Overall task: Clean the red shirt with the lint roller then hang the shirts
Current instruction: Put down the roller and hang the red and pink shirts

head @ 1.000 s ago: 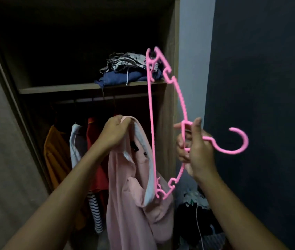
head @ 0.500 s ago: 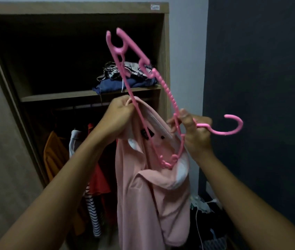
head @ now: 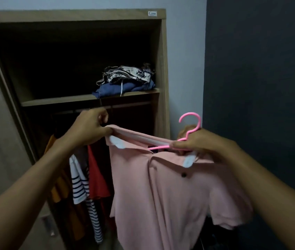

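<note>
A pale pink collared polo shirt (head: 161,192) hangs in front of the open wooden wardrobe (head: 163,69). The left hand (head: 88,129) has its fingers pinched on the collar's left end. The right hand (head: 200,141) grips the pink plastic hanger (head: 191,130) at its neck, hook upright, arm inside the collar. A red shirt (head: 96,177) hangs inside the wardrobe beside a striped top (head: 79,184).

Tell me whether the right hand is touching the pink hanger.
Touching. The head view shows the right hand closed on the pink hanger just below its hook, fingers wrapped over the neck, with the pink shirt draped beneath.
</note>
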Available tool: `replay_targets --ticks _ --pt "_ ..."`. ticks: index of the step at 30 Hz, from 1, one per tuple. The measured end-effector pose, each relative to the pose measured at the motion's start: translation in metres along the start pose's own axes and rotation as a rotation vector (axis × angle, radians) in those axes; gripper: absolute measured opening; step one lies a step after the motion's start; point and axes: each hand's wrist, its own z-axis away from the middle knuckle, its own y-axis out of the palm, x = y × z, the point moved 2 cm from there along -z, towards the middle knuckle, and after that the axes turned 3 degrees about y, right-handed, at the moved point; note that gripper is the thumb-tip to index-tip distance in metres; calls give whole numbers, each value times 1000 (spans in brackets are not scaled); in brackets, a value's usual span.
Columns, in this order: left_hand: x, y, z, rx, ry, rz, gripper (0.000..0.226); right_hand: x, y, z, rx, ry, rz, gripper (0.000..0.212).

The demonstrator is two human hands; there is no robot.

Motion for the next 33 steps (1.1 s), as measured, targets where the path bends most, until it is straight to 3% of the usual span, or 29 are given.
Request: replay_targets --ticks 3,5,8,11,17,23,27,33 --pt "-6 15 1 -17 -107 36 28 15 5 -7 17 38 -35 53" --pt "-8 22 3 0 -194 176 31 23 -1 -10 -17 -18 -151 40" --pt "-14 24 11 30 -329 474 25 28 -17 -8 -85 -116 -436 15" --pt "-15 23 15 40 -379 593 22 27 -34 -5 -187 -67 -724 19" --pt "-11 31 22 65 -388 548 22 53 -58 -2 -103 -11 -238 37" --pt "-21 30 18 -8 -362 615 34 81 -46 -9 -395 -194 -379 24" --pt "-40 24 20 -60 -211 523 47 82 -3 -37 -190 -187 -149 16" --pt "-40 9 28 73 -129 390 64 103 -24 -51 -319 -290 -214 17"
